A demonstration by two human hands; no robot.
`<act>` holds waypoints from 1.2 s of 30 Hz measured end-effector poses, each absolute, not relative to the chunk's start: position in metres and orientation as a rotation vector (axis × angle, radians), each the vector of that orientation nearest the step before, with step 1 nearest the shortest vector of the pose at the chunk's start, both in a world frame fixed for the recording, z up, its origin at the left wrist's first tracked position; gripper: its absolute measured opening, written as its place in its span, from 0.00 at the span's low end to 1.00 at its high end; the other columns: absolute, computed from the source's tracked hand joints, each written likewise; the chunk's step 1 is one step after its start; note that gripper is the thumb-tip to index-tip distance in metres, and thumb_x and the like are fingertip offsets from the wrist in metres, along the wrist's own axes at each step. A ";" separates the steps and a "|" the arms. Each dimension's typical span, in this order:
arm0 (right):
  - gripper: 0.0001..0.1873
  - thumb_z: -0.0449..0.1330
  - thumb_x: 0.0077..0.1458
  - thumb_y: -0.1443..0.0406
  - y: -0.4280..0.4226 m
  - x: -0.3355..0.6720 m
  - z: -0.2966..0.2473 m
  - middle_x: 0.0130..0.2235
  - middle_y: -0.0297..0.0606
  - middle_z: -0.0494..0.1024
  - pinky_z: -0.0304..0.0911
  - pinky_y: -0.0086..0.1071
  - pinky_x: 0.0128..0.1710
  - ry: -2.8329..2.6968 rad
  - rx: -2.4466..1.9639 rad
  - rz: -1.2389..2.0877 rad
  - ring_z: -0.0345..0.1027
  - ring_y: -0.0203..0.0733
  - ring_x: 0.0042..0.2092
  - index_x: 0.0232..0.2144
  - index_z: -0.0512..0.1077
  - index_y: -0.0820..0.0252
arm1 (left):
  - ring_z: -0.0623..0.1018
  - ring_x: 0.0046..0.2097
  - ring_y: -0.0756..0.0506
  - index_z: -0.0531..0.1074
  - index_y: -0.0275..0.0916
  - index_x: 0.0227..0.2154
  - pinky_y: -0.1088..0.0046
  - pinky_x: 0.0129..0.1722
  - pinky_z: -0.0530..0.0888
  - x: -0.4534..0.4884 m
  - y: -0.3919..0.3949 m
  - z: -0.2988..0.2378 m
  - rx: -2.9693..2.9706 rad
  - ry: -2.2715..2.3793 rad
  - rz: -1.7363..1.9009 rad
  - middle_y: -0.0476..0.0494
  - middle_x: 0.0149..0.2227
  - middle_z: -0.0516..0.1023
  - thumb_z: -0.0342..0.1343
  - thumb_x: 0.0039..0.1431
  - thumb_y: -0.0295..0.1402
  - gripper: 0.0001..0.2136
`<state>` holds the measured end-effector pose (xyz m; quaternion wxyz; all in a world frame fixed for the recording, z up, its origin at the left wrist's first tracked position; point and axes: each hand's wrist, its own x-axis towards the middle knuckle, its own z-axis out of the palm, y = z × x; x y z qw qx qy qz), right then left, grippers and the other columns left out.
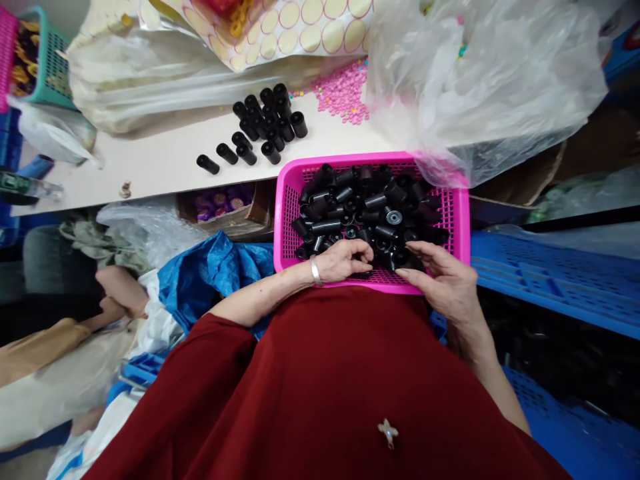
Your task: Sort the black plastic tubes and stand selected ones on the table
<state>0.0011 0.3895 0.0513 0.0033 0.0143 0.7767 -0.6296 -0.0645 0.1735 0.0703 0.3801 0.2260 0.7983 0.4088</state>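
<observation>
Both hands in one pink basket (pixel 460 213) of black caps (pixel 370 207) (too many to count). Left hand (pixel 345 260) curled, fingertips pinching caps; right hand (pixel 445 280) loosely open on them. Beyond the hands: roughly 18 more caps (pixel 265 123) on the table (pixel 160 160).

Glossy black plastic tubes (pixel 367 213) in a pink plastic mesh basket (pixel 287 220), smooth matt pale table (pixel 165 160) at 11 o'clock, crinkled clear plastic bag (pixel 490 80) at 1 o'clock, matt red cloth top (pixel 350 387), shiny metal bracelet (pixel 315 272).
</observation>
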 end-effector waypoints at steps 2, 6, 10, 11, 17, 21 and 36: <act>0.21 0.69 0.48 0.57 0.389 0.001 0.052 0.42 0.38 0.78 0.71 0.43 0.49 2.467 -0.020 -1.900 0.74 0.45 0.43 0.45 0.76 0.54 | 0.75 0.44 0.46 0.73 0.36 0.39 0.67 0.47 0.73 -0.064 0.175 0.069 0.678 2.065 0.918 0.43 0.42 0.73 0.56 0.58 0.30 0.07; 0.20 0.68 0.50 0.56 0.390 0.002 0.049 0.42 0.38 0.78 0.71 0.42 0.47 2.509 -0.064 -1.845 0.73 0.45 0.42 0.45 0.75 0.54 | 0.75 0.49 0.42 0.73 0.34 0.42 0.64 0.52 0.71 -0.060 0.181 0.066 0.736 2.033 0.767 0.39 0.44 0.75 0.56 0.57 0.27 0.10; 0.19 0.69 0.49 0.57 0.391 0.003 0.052 0.41 0.38 0.77 0.70 0.41 0.46 2.504 -0.066 -1.858 0.73 0.44 0.42 0.44 0.76 0.54 | 0.76 0.42 0.47 0.72 0.32 0.41 0.66 0.47 0.73 -0.062 0.178 0.067 0.290 1.820 1.380 0.43 0.39 0.76 0.66 0.49 0.28 0.16; 0.18 0.69 0.49 0.57 0.390 0.003 0.054 0.41 0.38 0.77 0.70 0.41 0.45 2.498 -0.082 -1.879 0.73 0.44 0.42 0.43 0.76 0.54 | 0.76 0.40 0.48 0.73 0.31 0.39 0.66 0.46 0.73 -0.063 0.176 0.069 0.220 1.704 1.525 0.44 0.38 0.77 0.67 0.46 0.29 0.16; 0.16 0.69 0.50 0.60 0.385 0.000 0.063 0.40 0.37 0.78 0.70 0.41 0.45 2.469 -0.195 -1.976 0.73 0.44 0.42 0.42 0.76 0.51 | 0.76 0.38 0.50 0.78 0.32 0.33 0.66 0.46 0.74 -0.068 0.173 0.081 0.130 1.475 1.831 0.46 0.35 0.78 0.73 0.39 0.34 0.17; 0.16 0.69 0.50 0.62 0.383 -0.001 0.063 0.41 0.37 0.78 0.70 0.41 0.45 2.500 -0.245 -1.959 0.73 0.44 0.43 0.43 0.76 0.51 | 0.77 0.35 0.50 0.79 0.33 0.34 0.66 0.43 0.76 -0.066 0.175 0.080 0.079 1.473 1.853 0.45 0.34 0.79 0.73 0.39 0.37 0.18; 0.19 0.66 0.53 0.61 0.360 0.004 0.062 0.44 0.38 0.79 0.75 0.37 0.45 2.588 -0.161 -1.905 0.76 0.42 0.42 0.48 0.72 0.54 | 0.61 0.68 0.36 0.56 0.34 0.66 0.60 0.66 0.61 -0.055 0.187 0.093 0.556 2.004 1.338 0.34 0.67 0.59 0.61 0.55 0.47 0.39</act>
